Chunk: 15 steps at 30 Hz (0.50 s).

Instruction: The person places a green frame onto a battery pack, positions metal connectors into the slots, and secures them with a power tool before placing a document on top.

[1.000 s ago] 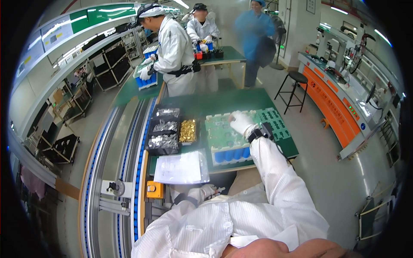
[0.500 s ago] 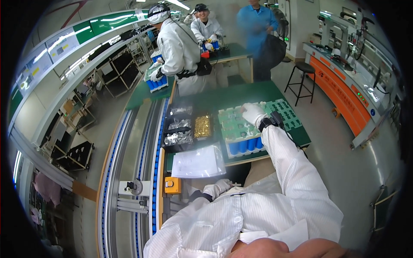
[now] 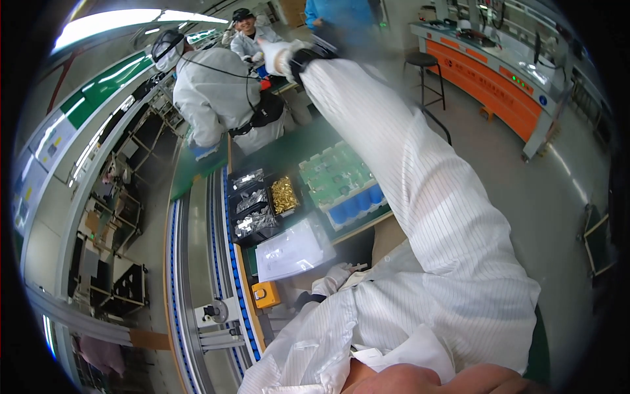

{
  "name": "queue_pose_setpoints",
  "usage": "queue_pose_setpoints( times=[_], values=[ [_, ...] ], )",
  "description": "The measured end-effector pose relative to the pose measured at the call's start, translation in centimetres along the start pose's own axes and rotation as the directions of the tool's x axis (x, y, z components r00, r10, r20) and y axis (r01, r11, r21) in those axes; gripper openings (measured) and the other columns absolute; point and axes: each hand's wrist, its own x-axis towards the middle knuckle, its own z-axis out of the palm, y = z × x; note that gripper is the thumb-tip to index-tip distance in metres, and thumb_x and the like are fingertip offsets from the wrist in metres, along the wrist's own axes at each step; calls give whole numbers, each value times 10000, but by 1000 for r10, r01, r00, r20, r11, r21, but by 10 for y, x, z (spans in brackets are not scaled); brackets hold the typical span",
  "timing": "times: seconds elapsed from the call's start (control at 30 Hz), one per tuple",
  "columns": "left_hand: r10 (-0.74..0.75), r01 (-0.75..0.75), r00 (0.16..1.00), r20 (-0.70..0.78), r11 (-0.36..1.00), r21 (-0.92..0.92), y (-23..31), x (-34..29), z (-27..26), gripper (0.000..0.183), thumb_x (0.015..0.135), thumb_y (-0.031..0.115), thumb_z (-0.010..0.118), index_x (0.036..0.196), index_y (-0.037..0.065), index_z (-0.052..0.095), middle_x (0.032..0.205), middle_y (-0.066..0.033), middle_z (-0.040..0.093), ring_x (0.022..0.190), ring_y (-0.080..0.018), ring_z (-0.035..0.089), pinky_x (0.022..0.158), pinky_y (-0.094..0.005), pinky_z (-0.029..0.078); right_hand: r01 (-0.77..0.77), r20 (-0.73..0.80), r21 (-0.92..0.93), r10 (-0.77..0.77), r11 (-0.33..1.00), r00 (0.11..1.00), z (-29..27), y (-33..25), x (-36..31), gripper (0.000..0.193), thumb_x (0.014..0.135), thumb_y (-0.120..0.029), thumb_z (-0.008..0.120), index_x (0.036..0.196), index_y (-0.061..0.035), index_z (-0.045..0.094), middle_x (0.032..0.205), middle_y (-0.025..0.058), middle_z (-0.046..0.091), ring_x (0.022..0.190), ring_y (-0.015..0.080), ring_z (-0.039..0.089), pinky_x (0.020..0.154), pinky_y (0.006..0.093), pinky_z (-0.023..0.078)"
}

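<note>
My right hand [image 3: 275, 58], in a white glove with a black band at the wrist, is raised with the arm stretched far forward. It looks empty, fingers stretched out toward the people ahead. Low by my lap, my gloved left hand [image 3: 333, 280] is closed round something small; only a thin pale end [image 3: 357, 267] sticks out, too small to name. Under my right arm stands a block of blue cylindrical cells [image 3: 357, 206] topped by a pale green tray [image 3: 333, 172]. Part of that tray is hidden by my sleeve.
Left of the tray are black bins of silvery metal parts [image 3: 254, 222] and a bin of brass-coloured pieces [image 3: 284, 196]. Papers in a clear sleeve [image 3: 294, 250] lie nearer. A yellow switch box [image 3: 265, 295] sits beside the conveyor [image 3: 213, 262]. A co-worker [image 3: 220, 95] stands ahead; a stool [image 3: 421, 60] is right.
My right hand has left the green tray and risen forward and to the left. The view has turned, shifting the bench leftward. My left hand stays by my lap.
</note>
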Motion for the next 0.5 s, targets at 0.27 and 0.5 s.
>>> queue_pose_setpoints(
  times=[0.27, 0.5],
  values=[
    [-119, 105, 981, -151, 990, -98, -17, 12, 12, 454, 872, 205, 606, 1244, -36, 505, 1266, -200, 514, 1200, -275, 469, 1008, -293, 347, -151, 47, 18, 150, 988, 988, -7, 7, 38, 579, 792, -432, 503, 1256, -100, 406, 938, 191, 612, 777, 335, 588, 685, 446, 464],
    [-319, 25, 929, -189, 563, -826, 54, -43, -15, 131, 890, 151, 586, 933, 28, 594, 746, -20, 588, 572, -101, 500, 494, -244, 395, -201, 125, 43, 194, 979, 973, 19, 30, 57, 614, 802, -573, 459, 1155, -73, 501, 994, 176, 609, 790, 340, 582, 695, 472, 465]
  ],
)
